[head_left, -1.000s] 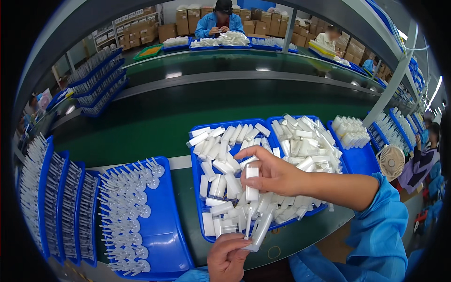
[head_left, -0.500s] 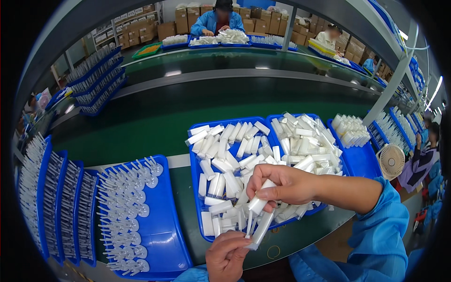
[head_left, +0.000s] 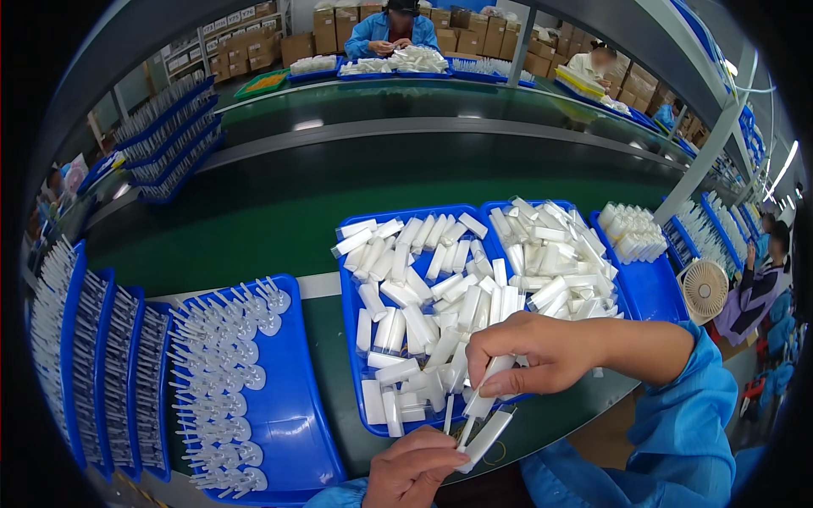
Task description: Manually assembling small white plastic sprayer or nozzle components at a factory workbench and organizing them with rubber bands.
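Observation:
My left hand [head_left: 413, 471], near the lower edge, pinches the lower end of an oblong white piece with a clear edge [head_left: 488, 442]. Two thin pale stems [head_left: 468, 428] rise close to its fingertips; how they join the piece I cannot make out. Just above, my right hand [head_left: 542, 352] is closed on a white rectangular block [head_left: 493, 372], its lower end close to the stems. Beneath the hands lies a blue tray [head_left: 345, 296] heaped with white blocks in clear covers [head_left: 417, 326].
A second blue tray [head_left: 625, 296] of white blocks adjoins on the right, beside another tray [head_left: 656, 288] and a small fan [head_left: 705, 289]. At left, a blue tray [head_left: 292, 423] carries clear stemmed pieces [head_left: 220, 381]. Tilted trays [head_left: 102, 372] stand beyond. A co-worker [head_left: 391, 34] sits across the green belt [head_left: 279, 224].
My right hand has shifted slightly right and down with its block. The piece in my left hand has tilted further right, and the left hand has moved slightly down.

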A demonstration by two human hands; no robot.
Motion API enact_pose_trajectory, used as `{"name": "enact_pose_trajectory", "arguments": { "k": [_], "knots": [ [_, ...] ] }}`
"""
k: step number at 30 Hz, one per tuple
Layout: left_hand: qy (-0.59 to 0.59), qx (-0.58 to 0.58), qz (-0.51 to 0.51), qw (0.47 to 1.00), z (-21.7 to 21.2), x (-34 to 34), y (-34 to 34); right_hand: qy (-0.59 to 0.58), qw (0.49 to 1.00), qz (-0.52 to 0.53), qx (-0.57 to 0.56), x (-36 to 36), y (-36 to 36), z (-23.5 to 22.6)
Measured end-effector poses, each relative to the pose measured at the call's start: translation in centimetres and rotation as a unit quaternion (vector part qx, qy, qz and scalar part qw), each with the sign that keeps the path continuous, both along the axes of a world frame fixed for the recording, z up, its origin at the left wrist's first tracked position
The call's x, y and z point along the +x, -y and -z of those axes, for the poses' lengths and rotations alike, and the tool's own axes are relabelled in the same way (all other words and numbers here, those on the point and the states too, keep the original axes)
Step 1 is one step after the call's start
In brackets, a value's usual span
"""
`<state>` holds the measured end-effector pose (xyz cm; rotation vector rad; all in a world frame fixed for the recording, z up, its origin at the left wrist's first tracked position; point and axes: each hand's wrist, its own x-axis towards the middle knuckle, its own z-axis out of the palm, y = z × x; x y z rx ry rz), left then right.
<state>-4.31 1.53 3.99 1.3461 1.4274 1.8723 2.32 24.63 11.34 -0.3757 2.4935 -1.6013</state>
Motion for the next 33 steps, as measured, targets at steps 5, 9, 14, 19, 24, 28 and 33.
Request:
{"name": "enact_pose_trajectory", "arguments": {
  "k": [5,9,14,19,24,28,33],
  "knots": [
    [0.224,0.062,-0.029,0.972,1.1,2.0,0.2,0.046,0.998,-0.031,-0.033,0.3,1.5,0.1],
    [0.148,0.027,-0.027,0.988,0.4,1.2,0.2,-0.025,0.99,-0.135,0.024,-0.7,2.8,0.7],
    [0.1,0.019,-0.048,0.994,2.2,2.1,1.7,-0.016,0.974,-0.225,0.038,-2.5,3.3,0.1],
    [0.235,0.037,-0.131,0.962,1.8,1.8,1.0,0.019,0.992,-0.048,0.118,-8.8,-0.9,1.9],
    [0.167,0.066,-0.125,0.976,1.5,1.5,1.0,-0.189,0.785,-0.032,0.59,-12.9,-5.7,6.1],
    [0.212,0.074,-0.102,0.969,1.1,1.5,1.6,-0.204,0.784,-0.029,0.586,-13.1,-6.2,7.3],
    [0.121,0.046,-0.132,0.983,1.7,0.7,1.2,-0.025,0.946,0.24,0.216,-10.1,-3.7,4.0]
  ]
}}
